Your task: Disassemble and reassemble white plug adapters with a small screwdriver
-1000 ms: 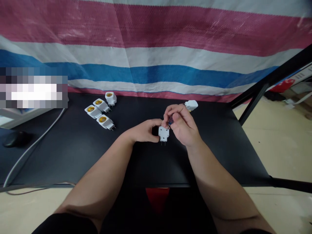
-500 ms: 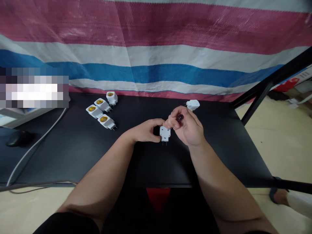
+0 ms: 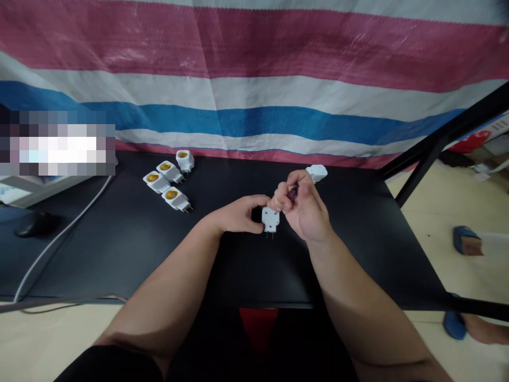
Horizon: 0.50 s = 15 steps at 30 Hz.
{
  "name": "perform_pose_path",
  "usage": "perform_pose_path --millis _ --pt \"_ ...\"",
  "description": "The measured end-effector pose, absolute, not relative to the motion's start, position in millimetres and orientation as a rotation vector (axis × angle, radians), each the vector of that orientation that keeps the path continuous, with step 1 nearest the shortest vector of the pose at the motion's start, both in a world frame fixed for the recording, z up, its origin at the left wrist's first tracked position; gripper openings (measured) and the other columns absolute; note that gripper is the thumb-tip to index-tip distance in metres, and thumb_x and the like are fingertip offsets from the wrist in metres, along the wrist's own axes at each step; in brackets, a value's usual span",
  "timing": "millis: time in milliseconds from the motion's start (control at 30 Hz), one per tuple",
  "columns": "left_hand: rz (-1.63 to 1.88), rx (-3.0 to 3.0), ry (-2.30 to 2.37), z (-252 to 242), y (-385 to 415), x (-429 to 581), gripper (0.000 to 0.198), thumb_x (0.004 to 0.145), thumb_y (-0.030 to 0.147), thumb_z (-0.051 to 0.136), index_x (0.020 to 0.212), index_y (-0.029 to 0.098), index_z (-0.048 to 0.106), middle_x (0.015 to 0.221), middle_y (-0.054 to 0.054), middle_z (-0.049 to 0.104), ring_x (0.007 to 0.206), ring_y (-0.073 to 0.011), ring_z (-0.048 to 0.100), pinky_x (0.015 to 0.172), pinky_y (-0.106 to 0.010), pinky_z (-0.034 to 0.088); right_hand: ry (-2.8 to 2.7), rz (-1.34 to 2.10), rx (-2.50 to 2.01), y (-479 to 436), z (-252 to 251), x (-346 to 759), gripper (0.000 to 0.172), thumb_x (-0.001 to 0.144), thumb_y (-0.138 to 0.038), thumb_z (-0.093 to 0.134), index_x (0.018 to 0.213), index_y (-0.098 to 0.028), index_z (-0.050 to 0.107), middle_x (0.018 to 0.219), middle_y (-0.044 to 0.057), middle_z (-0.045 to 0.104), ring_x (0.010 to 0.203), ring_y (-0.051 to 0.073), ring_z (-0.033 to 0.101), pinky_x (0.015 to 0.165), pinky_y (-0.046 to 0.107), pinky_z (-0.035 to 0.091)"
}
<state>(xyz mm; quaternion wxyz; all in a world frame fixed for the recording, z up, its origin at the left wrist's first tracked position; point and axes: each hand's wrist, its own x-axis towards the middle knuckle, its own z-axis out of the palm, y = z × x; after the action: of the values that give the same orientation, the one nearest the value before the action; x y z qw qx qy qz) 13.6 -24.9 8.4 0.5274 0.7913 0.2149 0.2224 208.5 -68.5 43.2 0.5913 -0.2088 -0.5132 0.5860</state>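
Observation:
My left hand (image 3: 240, 213) is closed on a white plug-in lamp socket (image 3: 271, 218), thumb and fingers gripping its left side. The socket lies back up on the black table, small holes showing and its two prongs pointing towards me. Over its upper right edge is my right hand (image 3: 306, 207), closed around a screwdriver (image 3: 293, 192). Only the dark, rounded handle end shows; the fingers hide the shaft and tip. Behind the right hand lies another white socket (image 3: 317, 172), back up. Several sockets with golden insides (image 3: 172, 195) rest in a group at the left.
On the left of the black table (image 3: 358, 239) are a black mouse (image 3: 36, 224), a grey cable (image 3: 63, 236) and a partly blurred device. A striped sheet (image 3: 254, 119) hangs behind, and a black metal frame (image 3: 437, 140) stands at right. Someone's feet in blue slippers (image 3: 455, 324) show on the floor.
The fingers of my right hand have turned slightly around the screwdriver handle. My left hand keeps its grip on the lamp socket. At right, the other person's feet have shifted.

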Motion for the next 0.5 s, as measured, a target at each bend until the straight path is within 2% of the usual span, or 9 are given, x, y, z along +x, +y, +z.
perform_pose_path --millis 100,167,267,333,367,500 --pt "0.535 1.888 0.500 8.6 -25.0 13.8 0.049 0.072 0.011 0.069 0.121 0.019 0.072 0.116 -0.006 0.072 0.107 -0.0247 0.067 0.098 -0.040 0.053 -1.223 1.310 -0.493 -67.9 42.0 209.7 0.028 0.099 -0.049 0.076 0.097 -0.029 0.056 0.084 -0.003 0.058 0.069 0.014 0.054 0.064 0.031 0.046" --pt "0.543 1.894 0.481 9.4 -25.1 13.9 0.046 0.072 0.011 0.069 0.118 0.019 0.071 0.114 -0.005 0.072 0.106 -0.0243 0.066 0.098 -0.040 0.052 -1.231 1.299 -0.539 -67.6 42.3 211.1 0.027 0.103 -0.052 0.070 0.096 -0.027 0.062 0.090 0.000 0.060 0.074 0.015 0.059 0.065 0.033 0.049" --pt "0.539 1.898 0.486 10.0 -25.2 14.0 0.047 0.072 0.011 0.070 0.118 0.019 0.071 0.115 -0.005 0.072 0.106 -0.0244 0.066 0.099 -0.040 0.051 -1.197 1.343 -0.559 -68.0 43.3 211.0 0.037 0.107 -0.061 0.059 0.093 -0.027 0.063 0.068 -0.004 0.047 0.060 0.015 0.046 0.063 0.035 0.048" --pt "0.526 1.895 0.493 9.9 -25.3 14.0 0.049 0.072 0.011 0.069 0.121 0.019 0.071 0.119 -0.006 0.072 0.108 -0.0250 0.067 0.099 -0.040 0.051 -1.174 1.366 -0.500 -68.8 43.3 209.7 0.034 0.105 -0.061 0.061 0.096 -0.028 0.060 0.062 -0.007 0.040 0.055 0.014 0.037 0.061 0.033 0.045" --pt "0.526 1.892 0.492 9.7 -25.4 13.9 0.050 0.072 0.011 0.069 0.122 0.019 0.071 0.120 -0.007 0.072 0.108 -0.0252 0.067 0.099 -0.040 0.051 -1.175 1.366 -0.465 -69.1 43.0 209.3 0.030 0.104 -0.057 0.066 0.098 -0.029 0.058 0.062 -0.008 0.042 0.055 0.013 0.037 0.061 0.032 0.043" --pt "0.539 1.883 0.484 10.7 -25.9 14.1 0.047 0.073 0.011 0.069 0.119 0.019 0.071 0.116 -0.006 0.073 0.106 -0.0250 0.067 0.098 -0.040 0.052 -1.214 1.323 -0.457 -69.2 41.9 210.2 0.024 0.102 -0.045 0.074 0.096 -0.028 0.059 0.090 -0.001 0.061 0.071 0.014 0.056 0.065 0.031 0.047"
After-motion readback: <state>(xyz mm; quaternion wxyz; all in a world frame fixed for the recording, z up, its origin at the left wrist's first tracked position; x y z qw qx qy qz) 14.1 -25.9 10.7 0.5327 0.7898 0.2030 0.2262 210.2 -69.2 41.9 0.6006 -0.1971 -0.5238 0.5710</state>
